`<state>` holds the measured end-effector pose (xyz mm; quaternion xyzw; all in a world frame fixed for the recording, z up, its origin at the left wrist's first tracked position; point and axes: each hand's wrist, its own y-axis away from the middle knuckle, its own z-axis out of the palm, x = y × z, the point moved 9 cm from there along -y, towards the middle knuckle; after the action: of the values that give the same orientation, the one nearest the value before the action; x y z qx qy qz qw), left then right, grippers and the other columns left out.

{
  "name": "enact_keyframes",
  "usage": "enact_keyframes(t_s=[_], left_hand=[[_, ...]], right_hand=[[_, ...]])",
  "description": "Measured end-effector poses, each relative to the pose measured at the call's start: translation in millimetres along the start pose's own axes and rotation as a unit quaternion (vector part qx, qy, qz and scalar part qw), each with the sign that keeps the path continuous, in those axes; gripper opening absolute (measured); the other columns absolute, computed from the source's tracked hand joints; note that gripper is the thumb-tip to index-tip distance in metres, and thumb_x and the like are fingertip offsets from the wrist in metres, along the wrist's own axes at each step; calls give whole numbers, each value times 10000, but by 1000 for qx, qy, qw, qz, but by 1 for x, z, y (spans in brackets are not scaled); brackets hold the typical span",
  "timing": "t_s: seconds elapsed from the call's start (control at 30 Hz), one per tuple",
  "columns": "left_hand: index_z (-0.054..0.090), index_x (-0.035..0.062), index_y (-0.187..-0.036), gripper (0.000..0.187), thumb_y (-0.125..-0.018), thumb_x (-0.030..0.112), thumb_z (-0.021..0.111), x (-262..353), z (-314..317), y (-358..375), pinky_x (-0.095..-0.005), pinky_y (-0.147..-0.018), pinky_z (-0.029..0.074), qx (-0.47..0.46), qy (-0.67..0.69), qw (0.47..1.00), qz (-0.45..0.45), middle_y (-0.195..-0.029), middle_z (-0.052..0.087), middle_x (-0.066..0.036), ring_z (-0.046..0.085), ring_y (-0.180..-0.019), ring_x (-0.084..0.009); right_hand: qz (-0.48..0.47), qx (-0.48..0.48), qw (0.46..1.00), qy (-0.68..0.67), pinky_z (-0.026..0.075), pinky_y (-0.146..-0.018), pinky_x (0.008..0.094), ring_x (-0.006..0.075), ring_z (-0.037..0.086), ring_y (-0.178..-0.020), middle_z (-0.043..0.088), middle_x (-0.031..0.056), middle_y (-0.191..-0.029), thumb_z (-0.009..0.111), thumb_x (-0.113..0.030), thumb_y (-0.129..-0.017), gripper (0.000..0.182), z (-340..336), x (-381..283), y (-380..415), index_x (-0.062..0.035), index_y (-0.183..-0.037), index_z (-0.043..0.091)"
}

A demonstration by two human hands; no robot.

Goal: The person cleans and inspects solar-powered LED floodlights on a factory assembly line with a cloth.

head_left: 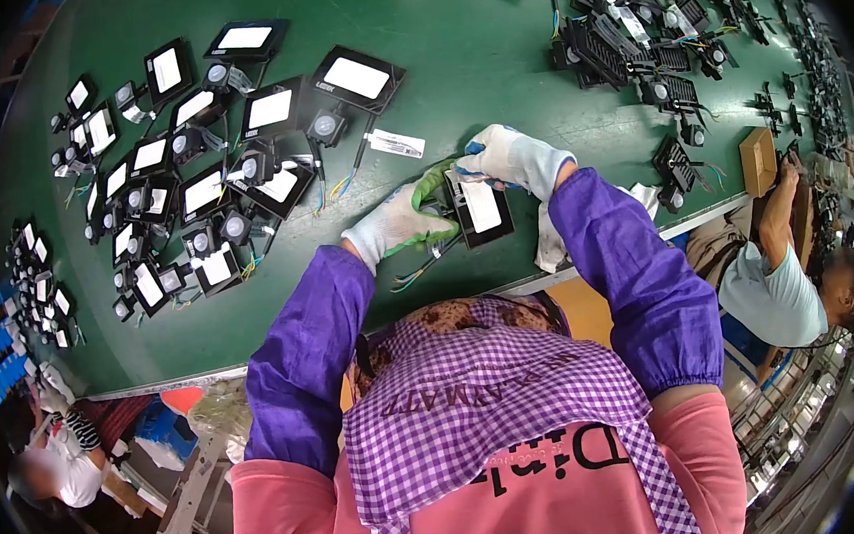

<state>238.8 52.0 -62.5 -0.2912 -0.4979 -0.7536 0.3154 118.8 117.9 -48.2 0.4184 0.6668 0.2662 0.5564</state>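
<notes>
A black floodlight [483, 208] with a white panel lies on the green table right in front of me. My left hand [406, 215], in a white and green glove, grips its left side, with thumb and fingers curved round the edge. Over its top edge my right hand [516, 163], in a white and blue glove, has its fingers pressed together; what they pinch is too small to make out. Coloured wires [418, 274] stick out below my left hand. A white label [397, 144] lies just above it.
Many floodlights with sensors [202, 191] cover the table's left part. Others lie in a heap [629, 35] at the upper right. A cardboard box [758, 162] and a crumpled white cloth [549, 237] are on the right. Co-workers sit at the right [772, 290] and lower left [79, 465].
</notes>
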Motion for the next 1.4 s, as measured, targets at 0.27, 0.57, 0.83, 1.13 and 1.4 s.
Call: enact_keyframes(t_s=[0.27,0.57,0.83,1.13,1.4], left_hand=[[356,110,-1482,777,-808,39,735,-1,1,-4,-212,-507,413,11,3,1000,21,-778,606,26,515,-617,-47],[282,164,-1523,860,-802,27,729,-3,1,-4,-220,-471,393,8,12,1000,-10,-770,594,30,503,-593,-56],[282,238,-1527,883,-794,40,732,-3,3,-3,-211,-482,418,9,12,1000,10,-899,621,-6,536,-629,-64],[277,191,-1529,901,-774,40,745,-11,0,-1,-230,-494,431,20,21,999,-21,-832,625,1,551,-636,-67],[304,138,-1511,886,-762,42,767,-10,3,-2,-224,-509,435,11,53,998,35,-899,632,-1,545,-648,-55]], right_hand=[[9,18,1000,12,427,-491,290,114,524,-523,611,24,-658,652,-328,-904,296,3,16,-10,-35,-878,688],[-11,25,999,-25,441,-518,289,126,525,-543,616,26,-703,664,-319,-898,298,7,18,-5,-24,-856,671],[-18,345,934,-89,450,-650,301,134,544,-694,634,26,-783,717,-214,-829,229,-83,68,88,-8,-909,660],[-56,576,778,245,437,-961,482,379,529,-1165,597,176,-1233,635,-246,-895,333,-36,93,137,-60,-1171,635],[-40,471,856,210,425,-901,479,347,555,-1053,601,131,-1036,632,-291,-846,276,-6,113,80,-116,-1053,583]])
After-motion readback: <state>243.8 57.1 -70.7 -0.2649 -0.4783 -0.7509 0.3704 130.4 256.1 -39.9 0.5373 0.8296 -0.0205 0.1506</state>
